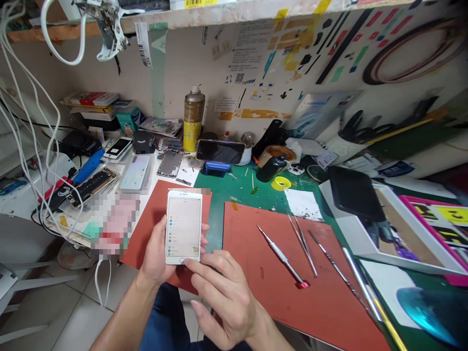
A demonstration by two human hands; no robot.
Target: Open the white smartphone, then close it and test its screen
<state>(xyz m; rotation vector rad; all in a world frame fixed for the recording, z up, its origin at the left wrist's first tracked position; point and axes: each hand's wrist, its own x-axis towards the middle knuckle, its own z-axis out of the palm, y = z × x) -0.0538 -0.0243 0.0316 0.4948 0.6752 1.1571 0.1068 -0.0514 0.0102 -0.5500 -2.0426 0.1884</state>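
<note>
A white smartphone (184, 224) with its screen lit, showing a list with small coloured icons, rests upright in my left hand (156, 251). The fingers of that hand wrap behind the phone and their tips come out at its right edge. My right hand (226, 295) is in front of the phone's lower edge, holding nothing, with its fingers apart. One fingertip reaches the round home button. Beneath the phone lies a red-brown mat (146, 214). To the right, a second mat (256, 292) carries a screwdriver (281, 253) and tweezers (302, 243).
Metal pry tools (338, 268) lie at the right, beside a white tray (413, 256). A yellow spray can (193, 119) and a dark-screened phone on a stand (220, 152) are at the back. Phone parts and white cables (36, 112) crowd the left. A shelf (234, 22) overhangs the bench.
</note>
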